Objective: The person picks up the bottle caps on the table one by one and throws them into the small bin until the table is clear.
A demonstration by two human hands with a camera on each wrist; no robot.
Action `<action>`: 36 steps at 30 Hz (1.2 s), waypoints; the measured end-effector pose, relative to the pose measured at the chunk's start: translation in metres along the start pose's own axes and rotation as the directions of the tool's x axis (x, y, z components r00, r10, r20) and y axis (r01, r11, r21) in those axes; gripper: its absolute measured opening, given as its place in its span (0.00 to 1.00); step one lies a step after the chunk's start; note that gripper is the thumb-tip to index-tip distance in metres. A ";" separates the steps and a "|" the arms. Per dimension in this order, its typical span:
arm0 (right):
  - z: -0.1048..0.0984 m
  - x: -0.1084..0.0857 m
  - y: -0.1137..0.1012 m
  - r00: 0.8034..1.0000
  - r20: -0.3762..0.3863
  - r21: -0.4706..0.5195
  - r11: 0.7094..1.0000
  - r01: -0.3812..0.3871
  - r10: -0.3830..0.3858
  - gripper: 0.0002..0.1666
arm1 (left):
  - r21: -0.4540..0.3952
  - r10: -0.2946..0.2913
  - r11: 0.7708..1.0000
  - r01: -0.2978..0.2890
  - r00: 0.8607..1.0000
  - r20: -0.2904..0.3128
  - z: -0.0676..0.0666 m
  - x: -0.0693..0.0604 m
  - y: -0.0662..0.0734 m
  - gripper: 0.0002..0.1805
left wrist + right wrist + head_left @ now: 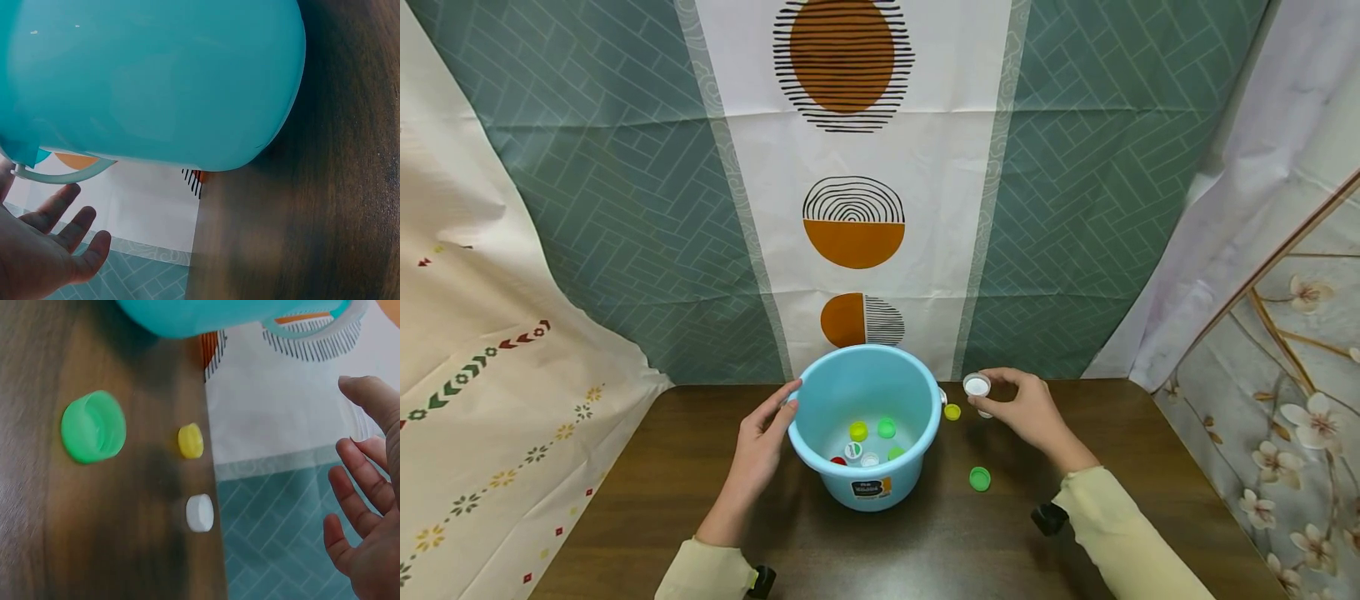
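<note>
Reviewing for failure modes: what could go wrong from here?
1. The right hand pinches the held cap at its edge, so it might slip.
2. The yellow cap and loose white cap lie near the far edge of the table; a nudge could send them over.
3. The left hand steadies the bucket on one side only; pulling might tip it.

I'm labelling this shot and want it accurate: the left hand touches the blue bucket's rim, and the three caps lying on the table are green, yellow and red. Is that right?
Not quite: the third cap on the table is a white cap, not red, as the right wrist view shows. It lies with the green cap and yellow cap; the left hand does touch the blue bucket.
</note>
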State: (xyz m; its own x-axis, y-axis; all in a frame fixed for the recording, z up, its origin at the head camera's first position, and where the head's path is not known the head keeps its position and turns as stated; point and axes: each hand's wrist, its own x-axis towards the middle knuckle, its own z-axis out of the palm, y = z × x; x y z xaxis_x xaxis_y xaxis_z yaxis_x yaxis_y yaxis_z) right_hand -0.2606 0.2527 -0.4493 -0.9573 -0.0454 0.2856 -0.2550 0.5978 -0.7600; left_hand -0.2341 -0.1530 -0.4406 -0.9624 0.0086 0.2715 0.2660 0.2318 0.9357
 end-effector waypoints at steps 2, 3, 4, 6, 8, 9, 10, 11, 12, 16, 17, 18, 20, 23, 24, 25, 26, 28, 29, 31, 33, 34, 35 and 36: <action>0.001 0.002 -0.006 1.000 0.002 0.006 1.000 0.003 -0.003 0.30 | -0.001 0.001 1.000 -0.001 1.000 -0.001 0.000 0.000 0.000 0.19; 0.002 0.003 -0.010 1.000 0.004 0.012 1.000 0.005 -0.005 0.30 | -0.002 0.001 1.000 -0.001 1.000 -0.001 0.000 0.000 -0.001 0.19; 0.003 0.004 -0.013 1.000 0.005 0.017 1.000 0.007 -0.007 0.29 | -0.002 0.000 1.000 0.000 1.000 -0.002 0.000 0.000 -0.001 0.19; 0.003 0.005 -0.020 1.000 0.009 0.025 1.000 0.017 -0.017 0.29 | -0.005 -0.003 1.000 0.003 1.000 -0.001 0.000 0.000 -0.001 0.19; 0.004 0.007 -0.026 1.000 0.013 0.029 0.999 0.024 -0.024 0.30 | -0.004 -0.004 1.000 0.004 1.000 -0.001 0.000 0.000 -0.001 0.19; 0.005 0.008 -0.029 1.000 0.014 0.031 0.999 0.027 -0.027 0.30 | -0.003 -0.006 1.000 0.006 1.000 0.000 0.000 0.000 -0.001 0.19; 0.005 0.009 -0.031 0.999 0.014 0.029 0.999 0.029 -0.030 0.30 | 0.000 -0.008 1.000 0.008 1.000 0.001 0.000 0.000 -0.001 0.19; 0.006 0.010 -0.034 0.999 0.013 0.029 0.999 0.030 -0.030 0.30 | 0.000 -0.008 1.000 0.008 1.000 0.002 0.000 0.000 -0.002 0.19; 0.007 0.011 -0.037 0.999 0.012 0.028 0.999 0.029 -0.029 0.30 | -0.001 -0.007 1.000 0.007 1.000 0.002 0.001 0.000 -0.002 0.19; 0.009 0.015 -0.046 1.000 -0.012 0.024 0.999 0.023 -0.023 0.29 | -0.004 -0.002 1.000 0.002 1.000 -0.003 0.001 0.000 -0.002 0.19; 0.010 0.016 -0.048 0.999 -0.019 0.026 0.999 0.026 -0.025 0.28 | -0.007 -0.001 1.000 0.001 1.000 -0.004 0.001 0.000 -0.002 0.19; 0.010 0.017 -0.050 0.999 -0.025 0.026 0.999 0.028 -0.028 0.28 | -0.009 0.001 1.000 -0.001 1.000 -0.006 0.000 0.000 -0.002 0.19; 0.011 0.019 -0.054 0.999 -0.035 0.030 0.999 0.037 -0.036 0.27 | -0.014 0.003 1.000 -0.003 1.000 -0.001 0.000 -0.001 0.002 0.19; 0.013 0.022 -0.061 0.998 -0.040 0.049 0.998 0.044 -0.042 0.27 | -0.026 -0.005 1.000 0.006 1.000 0.012 0.000 -0.002 0.009 0.19; 0.014 0.022 -0.063 0.998 -0.041 0.051 0.998 0.045 -0.043 0.27 | -0.029 -0.006 1.000 0.007 1.000 0.014 -0.001 -0.002 0.009 0.20; 0.014 0.023 -0.065 0.998 -0.044 0.052 0.998 0.045 -0.043 0.27 | -0.029 -0.008 1.000 0.008 1.000 0.015 0.000 -0.002 0.009 0.20; 0.015 0.025 -0.067 0.998 -0.046 0.054 0.998 0.045 -0.042 0.27 | -0.027 -0.007 1.000 0.008 1.000 0.016 0.000 -0.002 0.009 0.20; 0.016 0.027 -0.072 0.998 -0.051 0.057 0.997 0.046 -0.043 0.28 | -0.022 -0.002 1.000 0.002 1.000 0.008 0.000 0.001 0.002 0.19; 0.017 0.028 -0.074 0.998 -0.054 0.059 0.997 0.048 -0.045 0.28 | -0.014 0.001 1.000 -0.001 1.000 0.003 0.001 0.001 0.000 0.19; 0.018 0.031 -0.078 0.997 -0.053 0.063 0.996 0.058 -0.055 0.28 | 0.002 0.003 1.000 -0.003 1.000 -0.005 0.001 0.002 -0.001 0.19; 0.020 0.033 -0.082 0.997 -0.050 0.073 0.995 0.068 -0.064 0.28 | 0.013 0.002 1.000 -0.002 1.000 -0.010 0.001 0.001 -0.001 0.19; 0.021 0.033 -0.084 0.997 -0.046 0.076 0.994 0.072 -0.069 0.28 | 0.018 0.000 1.000 0.000 1.000 -0.012 0.001 0.001 -0.001 0.19; 0.022 0.034 -0.086 0.997 -0.041 0.083 0.994 0.075 -0.072 0.28 | 0.022 -0.002 1.000 0.002 1.000 -0.013 0.001 0.001 0.000 0.19; 0.023 0.034 -0.087 0.997 -0.036 0.085 0.994 0.075 -0.072 0.28 | 0.024 -0.003 1.000 0.003 1.000 -0.013 0.001 0.000 0.000 0.19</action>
State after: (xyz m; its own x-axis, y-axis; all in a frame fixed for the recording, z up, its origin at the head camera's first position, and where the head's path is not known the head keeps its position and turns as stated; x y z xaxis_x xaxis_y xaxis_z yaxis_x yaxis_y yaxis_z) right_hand -0.2740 0.1803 -0.3869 -0.9309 -0.0595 0.3605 -0.3367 0.5227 -0.7832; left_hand -0.2344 -0.1522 -0.4411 -0.9623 -0.0052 0.2718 0.2615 0.2551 0.9309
